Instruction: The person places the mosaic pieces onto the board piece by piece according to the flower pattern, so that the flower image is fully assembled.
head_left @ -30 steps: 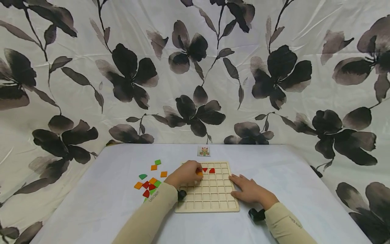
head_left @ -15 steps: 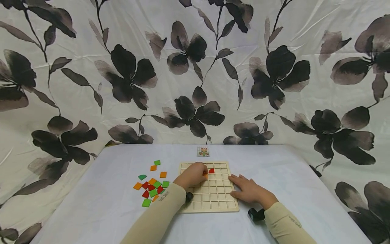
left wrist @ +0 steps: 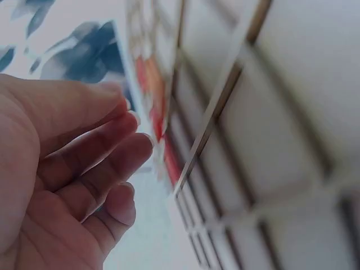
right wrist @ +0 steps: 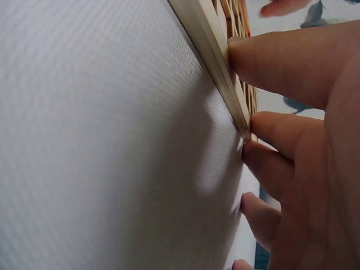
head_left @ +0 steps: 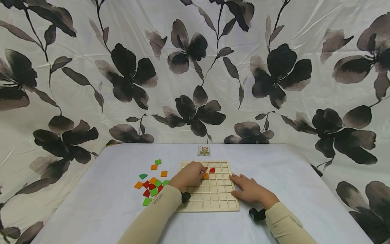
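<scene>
A wooden grid board [head_left: 213, 199] lies flat on the white-covered table. Over its upper left cells hovers my left hand [head_left: 189, 174], its fingers loosely bent and nothing between thumb and fingertips in the left wrist view. Just right of those fingertips an orange square tile [head_left: 206, 176] sits in a cell. Above it are a red quarter-round tile [head_left: 212, 170] and a red tile mostly hidden by the hand. My right hand [head_left: 251, 189] rests at the board's right side with fingers spread; in the right wrist view its thumb and fingertips touch the board's edge [right wrist: 216, 67].
Left of the board lie loose tiles: several orange squares [head_left: 164, 174], green squares [head_left: 147, 201], red pieces [head_left: 146, 193] and a green rounded one [head_left: 143, 176]. A small card with a coloured pattern [head_left: 203, 151] lies behind the board. A floral cloth [head_left: 195, 67] hangs beyond the table.
My left hand carried the orange square tile right across the board, let go of it in a cell below the red tiles, and drew back slightly left. The right hand stayed put.
</scene>
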`<action>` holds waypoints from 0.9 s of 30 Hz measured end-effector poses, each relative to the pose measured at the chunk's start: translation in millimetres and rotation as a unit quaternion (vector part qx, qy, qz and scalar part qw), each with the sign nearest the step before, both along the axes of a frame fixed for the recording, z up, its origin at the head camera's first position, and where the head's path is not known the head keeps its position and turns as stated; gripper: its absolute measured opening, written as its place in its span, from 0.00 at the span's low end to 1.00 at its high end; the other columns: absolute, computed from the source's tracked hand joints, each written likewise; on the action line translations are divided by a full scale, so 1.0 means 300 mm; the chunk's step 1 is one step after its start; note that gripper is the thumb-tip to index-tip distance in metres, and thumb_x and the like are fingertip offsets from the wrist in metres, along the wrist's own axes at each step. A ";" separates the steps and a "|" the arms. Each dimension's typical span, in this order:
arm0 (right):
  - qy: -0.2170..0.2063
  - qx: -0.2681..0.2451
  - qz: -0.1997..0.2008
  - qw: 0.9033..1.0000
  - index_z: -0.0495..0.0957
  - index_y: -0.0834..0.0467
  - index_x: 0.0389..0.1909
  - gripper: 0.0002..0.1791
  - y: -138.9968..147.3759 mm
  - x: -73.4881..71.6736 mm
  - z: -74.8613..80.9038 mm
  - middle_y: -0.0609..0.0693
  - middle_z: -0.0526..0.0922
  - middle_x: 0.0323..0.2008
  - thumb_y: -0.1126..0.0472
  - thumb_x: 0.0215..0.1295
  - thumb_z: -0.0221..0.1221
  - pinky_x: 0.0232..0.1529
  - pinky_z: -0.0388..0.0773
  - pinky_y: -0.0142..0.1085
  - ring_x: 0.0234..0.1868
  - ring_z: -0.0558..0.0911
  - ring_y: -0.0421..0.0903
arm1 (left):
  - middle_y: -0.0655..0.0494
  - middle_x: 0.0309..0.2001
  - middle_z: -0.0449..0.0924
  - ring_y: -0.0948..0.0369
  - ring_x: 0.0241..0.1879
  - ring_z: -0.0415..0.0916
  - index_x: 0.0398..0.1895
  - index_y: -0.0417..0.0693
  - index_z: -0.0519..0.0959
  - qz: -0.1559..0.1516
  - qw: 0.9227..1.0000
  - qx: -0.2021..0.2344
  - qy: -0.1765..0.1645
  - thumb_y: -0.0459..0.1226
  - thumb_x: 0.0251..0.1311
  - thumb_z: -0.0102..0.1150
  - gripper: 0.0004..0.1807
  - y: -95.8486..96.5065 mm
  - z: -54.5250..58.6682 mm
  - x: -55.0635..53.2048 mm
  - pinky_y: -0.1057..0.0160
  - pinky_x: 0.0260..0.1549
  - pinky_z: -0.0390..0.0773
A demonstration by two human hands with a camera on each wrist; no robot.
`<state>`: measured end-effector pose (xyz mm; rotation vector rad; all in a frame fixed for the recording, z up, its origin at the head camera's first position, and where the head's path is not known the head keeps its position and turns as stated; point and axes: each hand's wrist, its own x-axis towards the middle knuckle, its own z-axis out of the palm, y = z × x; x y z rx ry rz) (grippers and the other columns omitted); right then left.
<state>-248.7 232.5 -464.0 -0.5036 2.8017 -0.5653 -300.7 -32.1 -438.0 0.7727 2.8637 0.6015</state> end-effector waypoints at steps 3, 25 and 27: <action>0.000 -0.002 -0.001 1.000 0.61 0.54 0.72 0.35 0.005 -0.001 0.001 0.54 0.60 0.73 0.48 0.66 0.57 0.66 0.47 0.69 0.75 0.55 0.62 | 0.50 0.53 0.81 0.53 0.57 0.76 0.51 0.42 0.82 0.033 0.999 0.024 -0.008 0.35 0.68 0.53 0.13 -0.051 0.023 -0.012 0.54 0.55 0.76; -0.001 -0.004 -0.003 1.000 0.61 0.54 0.72 0.35 0.000 0.004 0.007 0.54 0.60 0.73 0.48 0.66 0.57 0.67 0.46 0.69 0.75 0.55 0.62 | 0.48 0.46 0.82 0.56 0.44 0.77 0.48 0.39 0.82 0.137 0.986 -0.068 -0.067 0.35 0.57 0.64 0.16 -0.435 0.013 -0.038 0.50 0.55 0.75; -0.002 -0.005 -0.003 1.000 0.61 0.54 0.72 0.35 0.000 0.003 0.006 0.53 0.60 0.73 0.48 0.66 0.57 0.67 0.46 0.68 0.75 0.55 0.62 | 0.50 0.44 0.82 0.57 0.41 0.76 0.48 0.40 0.82 0.138 0.985 -0.069 -0.072 0.34 0.56 0.64 0.15 -0.441 0.004 -0.041 0.51 0.54 0.76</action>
